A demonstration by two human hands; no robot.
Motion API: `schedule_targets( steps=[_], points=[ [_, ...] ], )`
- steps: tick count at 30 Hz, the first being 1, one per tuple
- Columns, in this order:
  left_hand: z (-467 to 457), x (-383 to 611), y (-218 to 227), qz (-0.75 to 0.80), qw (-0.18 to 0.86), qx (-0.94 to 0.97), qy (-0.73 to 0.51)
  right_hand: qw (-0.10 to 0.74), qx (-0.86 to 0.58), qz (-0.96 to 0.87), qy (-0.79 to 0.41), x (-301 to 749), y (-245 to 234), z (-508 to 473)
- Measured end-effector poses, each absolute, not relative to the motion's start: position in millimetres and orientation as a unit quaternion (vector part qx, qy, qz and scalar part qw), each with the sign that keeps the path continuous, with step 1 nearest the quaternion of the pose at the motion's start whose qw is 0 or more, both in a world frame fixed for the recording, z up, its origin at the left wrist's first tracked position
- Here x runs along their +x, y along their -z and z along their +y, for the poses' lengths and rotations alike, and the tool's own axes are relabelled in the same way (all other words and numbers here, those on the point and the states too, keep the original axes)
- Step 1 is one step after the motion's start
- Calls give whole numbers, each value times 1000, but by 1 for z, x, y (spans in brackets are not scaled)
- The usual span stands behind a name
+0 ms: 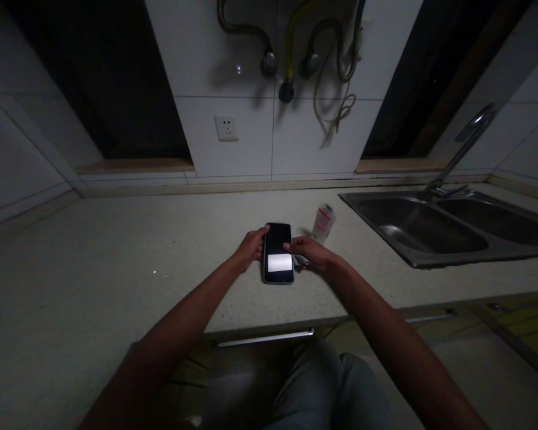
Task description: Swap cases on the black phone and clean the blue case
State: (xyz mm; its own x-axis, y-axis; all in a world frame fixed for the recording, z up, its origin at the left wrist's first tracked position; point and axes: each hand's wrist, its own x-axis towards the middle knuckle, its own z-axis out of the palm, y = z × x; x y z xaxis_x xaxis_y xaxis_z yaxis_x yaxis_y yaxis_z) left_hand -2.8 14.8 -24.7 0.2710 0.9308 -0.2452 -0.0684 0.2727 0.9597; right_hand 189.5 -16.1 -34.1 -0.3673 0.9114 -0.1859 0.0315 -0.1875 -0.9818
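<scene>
A dark smartphone [277, 239] with a bright white patch on its lower screen is held upright-facing over the countertop. My left hand [251, 246] grips its left edge, thumb at the upper left corner. On the other side my right hand [312, 251] grips the right edge, with its thumb over the screen. A greyish crumpled cloth or tissue [301, 260] shows under my right fingers; its exact kind is unclear. Just beyond that hand stands a small whitish bottle [323, 221] with red-pink print. Whether the phone's back rests on the counter cannot be made out.
A double steel sink [416, 260] with a curved faucet [464, 143] is set into the counter [116, 251] at right. The tiled wall carries a power socket [226, 128], hoses with valves [269, 63] and a hanging cord [336, 119]. A drawer handle [264, 338] runs below the front edge.
</scene>
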Motion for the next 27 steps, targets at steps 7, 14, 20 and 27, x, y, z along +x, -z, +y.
schedule_targets(
  steps=[7,14,20,27],
  points=[
    [19,-5,27,462,604,494,-422,333,-435,-552,-628,189,33,-18],
    [22,-8,22,491,574,493,-432,409,-509,-570,-498,195,42,-5],
    [30,-11,30,505,564,495,-426,455,-567,-655,-206,204,48,0],
    [32,-22,32,585,345,656,-329,379,-575,-719,-96,197,46,-13]
  ],
)
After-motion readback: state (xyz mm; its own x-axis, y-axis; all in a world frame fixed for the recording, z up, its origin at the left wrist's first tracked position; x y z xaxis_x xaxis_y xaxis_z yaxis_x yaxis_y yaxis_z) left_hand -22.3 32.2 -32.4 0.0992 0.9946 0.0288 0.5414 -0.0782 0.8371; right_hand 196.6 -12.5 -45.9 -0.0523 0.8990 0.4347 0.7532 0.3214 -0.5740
